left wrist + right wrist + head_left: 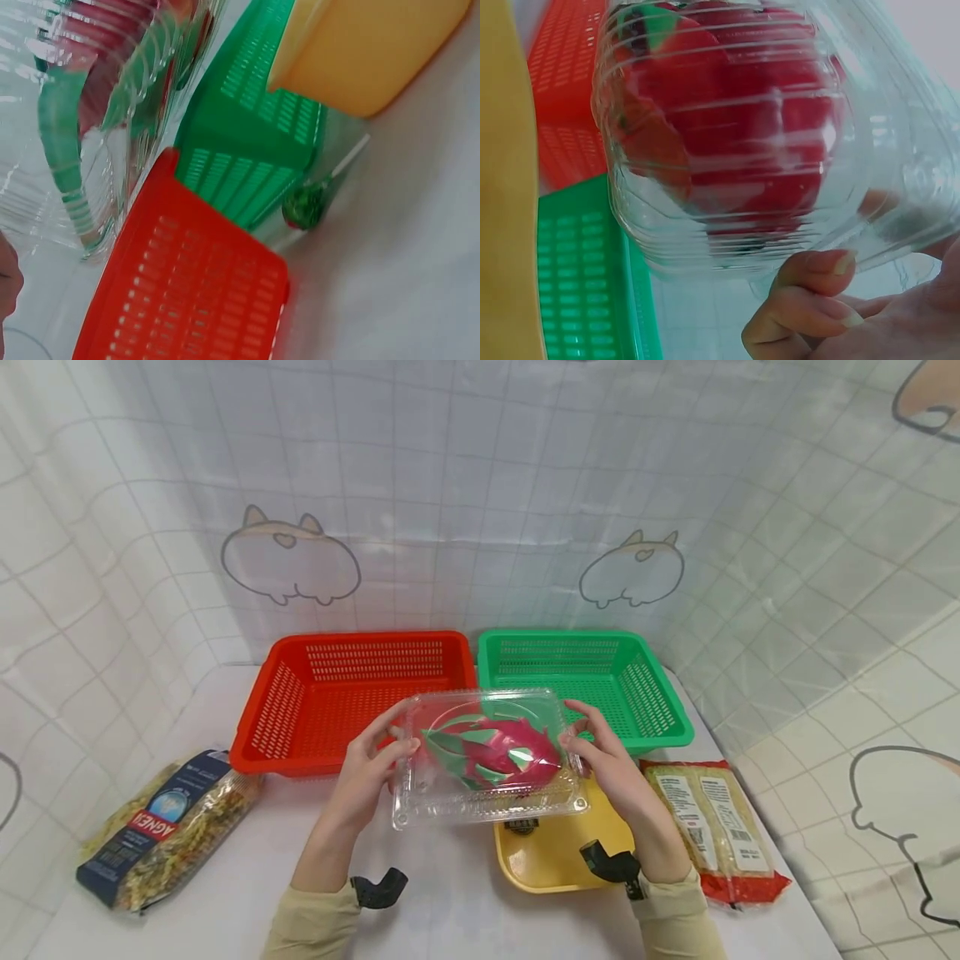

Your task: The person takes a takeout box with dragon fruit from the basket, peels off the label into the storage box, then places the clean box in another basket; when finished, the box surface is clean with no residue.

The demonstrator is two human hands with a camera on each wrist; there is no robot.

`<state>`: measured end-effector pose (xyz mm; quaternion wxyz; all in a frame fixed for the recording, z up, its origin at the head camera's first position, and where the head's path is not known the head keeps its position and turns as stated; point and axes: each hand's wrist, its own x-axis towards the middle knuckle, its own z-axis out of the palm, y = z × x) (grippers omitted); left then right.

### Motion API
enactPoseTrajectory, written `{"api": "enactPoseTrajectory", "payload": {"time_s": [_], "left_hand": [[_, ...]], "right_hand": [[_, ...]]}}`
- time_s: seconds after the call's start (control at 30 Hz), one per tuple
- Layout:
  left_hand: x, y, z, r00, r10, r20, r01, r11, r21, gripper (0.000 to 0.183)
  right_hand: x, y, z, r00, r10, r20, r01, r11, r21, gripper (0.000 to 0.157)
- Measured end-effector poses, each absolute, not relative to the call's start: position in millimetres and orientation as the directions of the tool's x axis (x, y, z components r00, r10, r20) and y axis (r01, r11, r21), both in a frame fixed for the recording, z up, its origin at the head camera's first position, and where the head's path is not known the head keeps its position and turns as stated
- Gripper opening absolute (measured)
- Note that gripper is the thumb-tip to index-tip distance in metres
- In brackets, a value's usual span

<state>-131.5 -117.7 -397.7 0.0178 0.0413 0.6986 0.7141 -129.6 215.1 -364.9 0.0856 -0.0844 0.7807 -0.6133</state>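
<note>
A clear plastic box (480,817) is held up over the front of the two baskets, and a pink dragon fruit (517,753) with green scales lies inside it. My left hand (369,768) grips the box's left side, the thumb on top. On the opposite side my right hand (611,764) holds it, thumb over the edge. The right wrist view shows curled fingers (810,300) against the box's ribbed wall. Only a sliver of the left hand (7,277) appears in the left wrist view.
Behind the box stand a red basket (258,727) and a green basket (671,735). A yellow tray (555,870) with a dark-labelled item (521,825) sits below. Pasta bag (168,827) lies left, red-ended food bag (712,827) right. A green lollipop-like item (304,206) lies near the green basket.
</note>
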Motion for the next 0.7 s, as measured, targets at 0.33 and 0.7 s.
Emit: {"api": "enactPoseTrajectory", "payload": {"time_s": [0.33, 0.7], "left_hand": [[-145.6, -93.4, -398.5, -0.999, 0.039, -0.001, -0.005, -0.106, 0.994, 0.051], [-157.8, -65.4, -396.0, -0.996, 0.089, 0.015, -0.001, -0.173, 0.985, 0.049]], "right_hand": [[-138.2, 229.6, -367.0, -0.991, -0.134, -0.023, -0.008, 0.226, -0.974, 0.049], [-147.1, 245.9, -368.5, -0.999, -0.002, -0.049, 0.047, 0.237, -0.97, 0.052]]}}
